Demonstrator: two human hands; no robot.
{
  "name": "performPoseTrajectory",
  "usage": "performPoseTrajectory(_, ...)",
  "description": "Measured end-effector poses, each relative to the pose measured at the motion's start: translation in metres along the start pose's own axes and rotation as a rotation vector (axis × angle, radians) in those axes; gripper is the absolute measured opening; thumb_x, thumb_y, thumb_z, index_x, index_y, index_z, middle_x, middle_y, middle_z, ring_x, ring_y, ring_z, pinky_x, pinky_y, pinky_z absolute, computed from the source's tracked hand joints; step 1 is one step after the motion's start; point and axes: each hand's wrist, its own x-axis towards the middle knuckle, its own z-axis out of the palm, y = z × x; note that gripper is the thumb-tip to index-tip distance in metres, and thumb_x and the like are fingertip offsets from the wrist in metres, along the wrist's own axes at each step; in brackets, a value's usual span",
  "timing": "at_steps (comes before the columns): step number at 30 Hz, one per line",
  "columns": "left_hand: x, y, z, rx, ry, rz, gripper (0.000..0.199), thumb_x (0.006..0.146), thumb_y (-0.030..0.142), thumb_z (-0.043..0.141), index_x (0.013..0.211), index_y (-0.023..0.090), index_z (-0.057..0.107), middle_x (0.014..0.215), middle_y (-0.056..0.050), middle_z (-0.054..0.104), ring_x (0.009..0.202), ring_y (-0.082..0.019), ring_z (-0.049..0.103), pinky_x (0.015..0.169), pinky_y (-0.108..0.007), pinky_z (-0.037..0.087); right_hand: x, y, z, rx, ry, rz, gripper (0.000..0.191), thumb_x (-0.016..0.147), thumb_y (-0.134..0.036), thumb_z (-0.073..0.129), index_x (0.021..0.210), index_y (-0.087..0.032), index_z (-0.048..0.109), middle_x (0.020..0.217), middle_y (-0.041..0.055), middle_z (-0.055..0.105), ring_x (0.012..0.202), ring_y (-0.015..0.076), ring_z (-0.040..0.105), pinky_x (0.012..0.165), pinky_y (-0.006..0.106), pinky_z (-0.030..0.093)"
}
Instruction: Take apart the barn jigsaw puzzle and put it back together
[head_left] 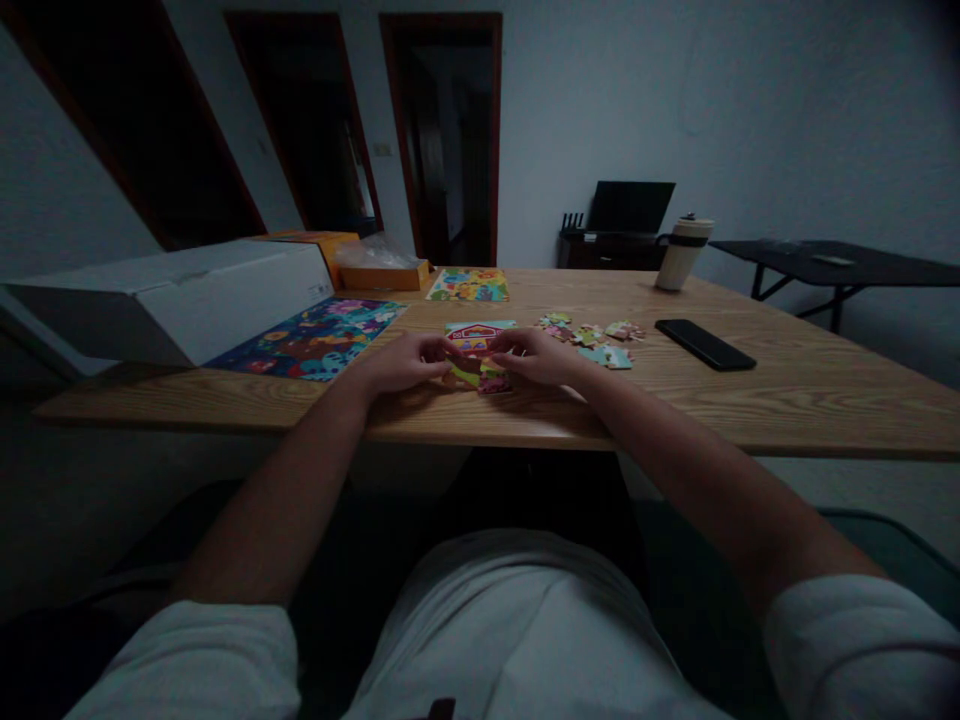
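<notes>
A small, partly assembled jigsaw puzzle (480, 330) with a red house-like picture lies near the table's front edge. My left hand (409, 362) is at its left side, thumb and fingers pinched on a brownish puzzle piece (469, 365). From the right, my right hand (536, 355) reaches over the puzzle, its fingertips closed on the other side of that piece. The fingers partly hide the middle of the picture. Just beyond my right hand lie several loose puzzle pieces (589, 335), with a pale blue puzzle piece (606, 357) at the near side.
A black phone (705, 344) and a cream tumbler (684, 255) stand to the right on the wooden table (810, 400). At left are a white box (225, 295), a dark blue picture sheet (319, 338) and an orange box (382, 275). A yellow picture sheet (469, 284) lies farther back.
</notes>
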Motion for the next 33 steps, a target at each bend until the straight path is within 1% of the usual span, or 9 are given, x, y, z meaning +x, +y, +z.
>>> performPoseTrajectory(5, 0.008, 0.002, 0.008, -0.045, 0.110, 0.083, 0.036, 0.082, 0.034, 0.062, 0.111, 0.014, 0.069, 0.093, -0.005, 0.072, 0.079, -0.017, 0.065, 0.071, -0.027, 0.050, 0.003, 0.003, 0.002, 0.216, -0.065, 0.012, 0.028, 0.089, -0.036, 0.064, 0.108, -0.017, 0.069, 0.100, 0.0079, 0.074, 0.084, 0.0169, 0.067, 0.074, 0.028, 0.052)
performPoseTrajectory(10, 0.032, 0.027, 0.011, 0.080, 0.006, 0.244, 0.037, 0.086, 0.028, 0.056, 0.121, 0.017, 0.064, 0.094, -0.005, 0.072, 0.081, -0.017, 0.065, 0.074, -0.028, 0.049, 0.003, 0.000, -0.006, 0.431, -0.019, 0.030, 0.026, 0.084, -0.032, 0.070, 0.103, -0.016, 0.068, 0.097, 0.0078, 0.072, 0.082, 0.0161, 0.067, 0.071, 0.027, 0.055)
performPoseTrajectory(12, 0.046, 0.037, 0.011, 0.115, 0.003, 0.280, 0.039, 0.087, 0.028, 0.058, 0.125, 0.018, 0.058, 0.093, -0.005, 0.070, 0.080, -0.016, 0.065, 0.073, -0.027, 0.049, 0.001, 0.000, -0.010, 0.541, -0.030, 0.026, 0.033, 0.082, -0.029, 0.072, 0.111, -0.017, 0.064, 0.100, 0.0075, 0.071, 0.083, 0.0161, 0.068, 0.071, 0.026, 0.056)
performPoseTrajectory(15, 0.065, 0.043, 0.011, 0.133, 0.002, 0.234, 0.044, 0.086, 0.030, 0.062, 0.127, 0.020, 0.052, 0.095, -0.005, 0.069, 0.076, -0.016, 0.064, 0.069, -0.027, 0.048, -0.003, 0.004, -0.017, 0.604, -0.032, 0.070, 0.052, 0.083, -0.029, 0.071, 0.131, -0.022, 0.052, 0.098, 0.0046, 0.070, 0.078, 0.0153, 0.068, 0.066, 0.026, 0.057)
performPoseTrajectory(18, 0.075, 0.034, 0.017, 0.111, 0.002, 0.152, 0.039, 0.087, 0.037, 0.061, 0.121, 0.019, 0.055, 0.101, -0.007, 0.068, 0.080, -0.018, 0.065, 0.070, -0.028, 0.049, -0.007, 0.013, -0.027, 0.423, -0.074, 0.199, 0.050, 0.085, -0.027, 0.069, 0.132, -0.024, 0.052, 0.087, 0.0021, 0.070, 0.067, 0.0145, 0.068, 0.059, 0.025, 0.056)
performPoseTrajectory(21, 0.075, 0.019, 0.025, 0.175, -0.045, 0.103, 0.042, 0.085, 0.048, 0.061, 0.114, 0.018, 0.061, 0.112, -0.009, 0.067, 0.099, -0.023, 0.063, 0.085, -0.032, 0.047, -0.009, 0.018, -0.037, 0.124, -0.162, 0.331, 0.026, 0.084, -0.027, 0.068, 0.108, -0.018, 0.065, 0.078, 0.0034, 0.069, 0.057, 0.0129, 0.064, 0.051, 0.023, 0.051)
performPoseTrajectory(23, 0.073, 0.011, 0.028, 0.243, -0.131, 0.098, 0.053, 0.080, 0.055, 0.064, 0.120, 0.020, 0.061, 0.126, -0.009, 0.063, 0.113, -0.025, 0.057, 0.095, -0.032, 0.042, -0.010, 0.016, -0.041, -0.018, -0.202, 0.403, 0.019, 0.083, -0.030, 0.069, 0.098, -0.018, 0.067, 0.074, 0.0038, 0.069, 0.053, 0.0119, 0.061, 0.048, 0.022, 0.047)
performPoseTrajectory(28, 0.071, 0.007, 0.027, 0.365, -0.293, 0.075, 0.062, 0.076, 0.065, 0.064, 0.119, 0.021, 0.065, 0.142, -0.009, 0.052, 0.125, -0.027, 0.050, 0.102, -0.031, 0.037, -0.015, 0.006, -0.043, -0.149, -0.301, 0.546, 0.041, 0.080, -0.044, 0.073, 0.113, -0.020, 0.066, 0.062, 0.0033, 0.067, 0.046, 0.0150, 0.059, 0.045, 0.025, 0.044)
performPoseTrajectory(33, 0.072, 0.007, 0.026, 0.352, -0.304, 0.084, 0.065, 0.077, 0.065, 0.062, 0.126, 0.023, 0.062, 0.144, -0.009, 0.051, 0.125, -0.027, 0.049, 0.102, -0.032, 0.037, -0.016, 0.009, -0.039, -0.128, -0.381, 0.558, 0.049, 0.084, -0.047, 0.068, 0.125, -0.021, 0.059, 0.058, 0.0014, 0.065, 0.044, 0.0150, 0.057, 0.047, 0.027, 0.045)
